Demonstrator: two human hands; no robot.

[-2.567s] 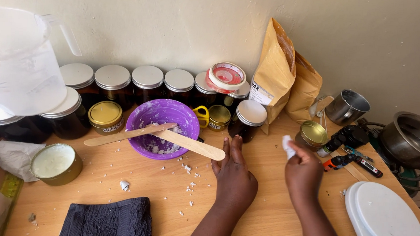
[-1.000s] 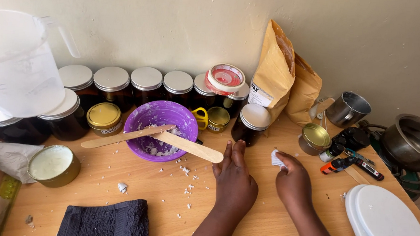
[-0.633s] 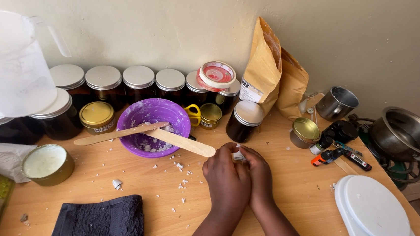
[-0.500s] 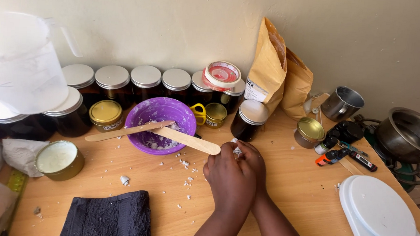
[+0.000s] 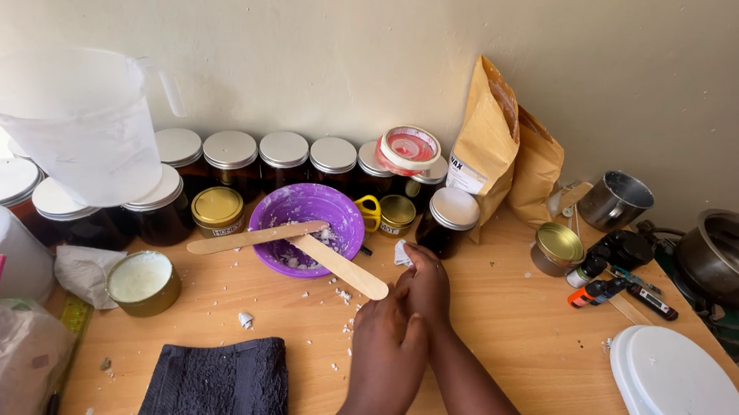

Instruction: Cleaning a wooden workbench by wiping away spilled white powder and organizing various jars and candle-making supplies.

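My right hand [image 5: 427, 283] pinches a small white scrap [image 5: 402, 253] just right of the purple bowl [image 5: 345, 213], close to a dark jar with a silver lid [image 5: 449, 217]. My left hand [image 5: 384, 343] lies against the right wrist with straight fingers and holds nothing. Two flat wooden sticks [image 5: 341, 268] rest across the bowl, one tip near my hands. White crumbs [image 5: 346, 297] lie scattered on the wooden table [image 5: 517, 330].
A row of dark lidded jars [image 5: 283, 160] lines the wall, with brown paper bags [image 5: 488, 146] beside them. A clear jug [image 5: 72, 126] stands left, a dark towel [image 5: 218, 383] in front, a white scale [image 5: 685, 399] at right, and a metal pot [image 5: 730, 254] behind it.
My right hand carried the white scrap leftward from near the open gold tin and joined my left hand beside the bowl. The left hand lifted from flat on the table.
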